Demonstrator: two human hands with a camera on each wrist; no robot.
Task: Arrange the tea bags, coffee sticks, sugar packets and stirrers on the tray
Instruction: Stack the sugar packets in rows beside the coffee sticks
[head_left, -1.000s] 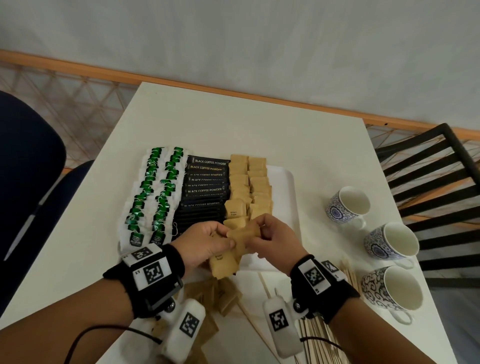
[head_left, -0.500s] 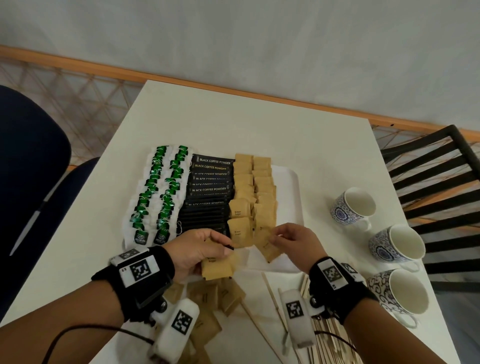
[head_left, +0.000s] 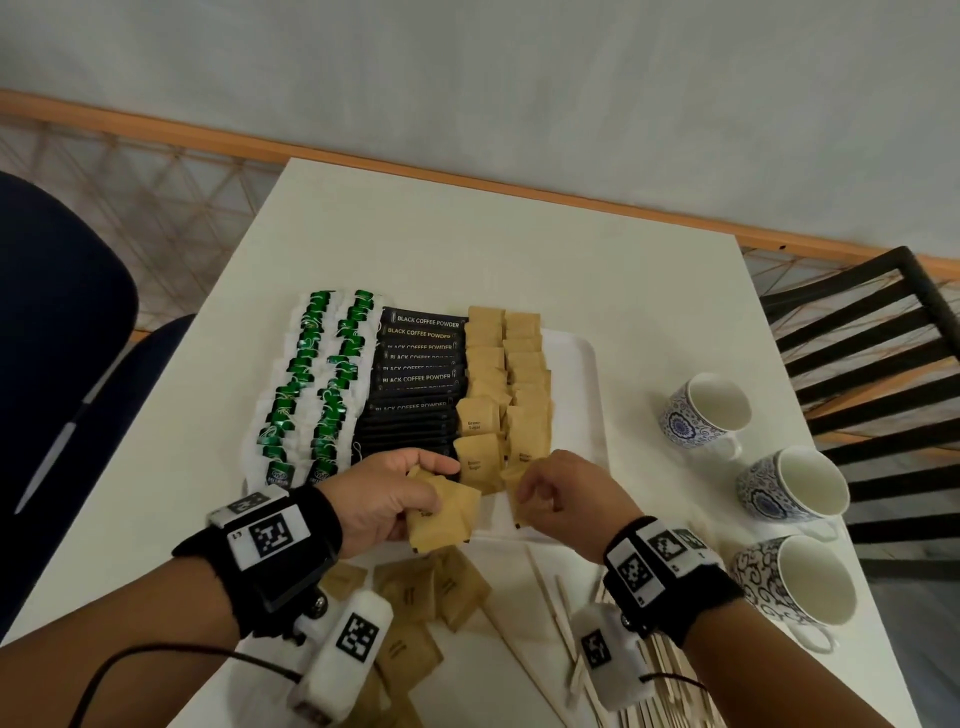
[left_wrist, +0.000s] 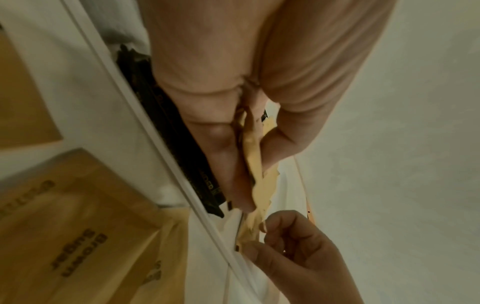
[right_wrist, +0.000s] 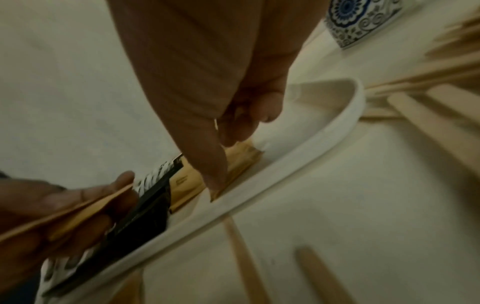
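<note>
The white tray (head_left: 582, 364) carries green-tagged tea bags (head_left: 311, 384) on the left, black coffee sticks (head_left: 415, 395) in the middle and two columns of brown sugar packets (head_left: 498, 364) on the right. My left hand (head_left: 431, 488) grips a small stack of sugar packets (head_left: 447, 519) over the tray's near edge; they show edge-on as packets (left_wrist: 257, 164). My right hand (head_left: 530, 486) pinches one sugar packet (head_left: 511, 475) at the near end of the right column. That packet (right_wrist: 241, 162) lies low inside the tray rim (right_wrist: 285, 185) under the thumb.
Loose sugar packets (head_left: 441, 587) lie on the table below my left wrist. Wooden stirrers (head_left: 550, 597) lie near my right wrist. Three patterned cups (head_left: 711, 410) stand in a line to the right. A black slatted chair (head_left: 872, 332) stands right, a blue chair (head_left: 57, 322) left.
My right hand has drawn one packet off the left hand's stack and carried it right, down to the near end of the right sugar column. The left hand stayed with its stack.
</note>
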